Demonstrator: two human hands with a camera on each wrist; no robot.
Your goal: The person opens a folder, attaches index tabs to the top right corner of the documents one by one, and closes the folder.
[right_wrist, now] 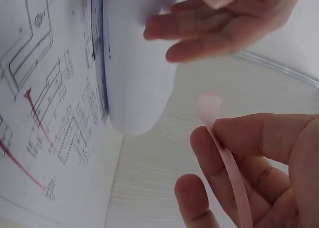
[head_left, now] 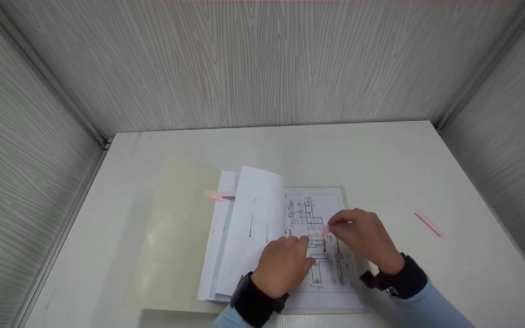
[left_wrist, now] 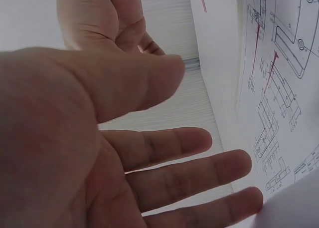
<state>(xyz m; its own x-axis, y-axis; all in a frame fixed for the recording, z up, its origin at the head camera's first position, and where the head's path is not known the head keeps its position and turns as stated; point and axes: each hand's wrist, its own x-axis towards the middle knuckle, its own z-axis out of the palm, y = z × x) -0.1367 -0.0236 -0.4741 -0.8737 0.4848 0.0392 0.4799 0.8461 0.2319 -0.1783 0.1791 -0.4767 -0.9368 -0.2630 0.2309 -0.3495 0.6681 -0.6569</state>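
My right hand pinches a thin pink paper strip between thumb and index finger, above a page of technical drawings. The strip's short free end curls up past the fingertips in the right wrist view. My left hand lies beside the booklet's turned pages, with its fingers extended in the left wrist view; a fingertip meets the edge of the white paper. Red lines cross the drawings. Other pink strips stick out from the turned pages.
The booklet's pale yellow cover is spread open to the left on the white table. Another pink strip lies on the table at the right. Grey wood-grain panels enclose the table at the back and sides.
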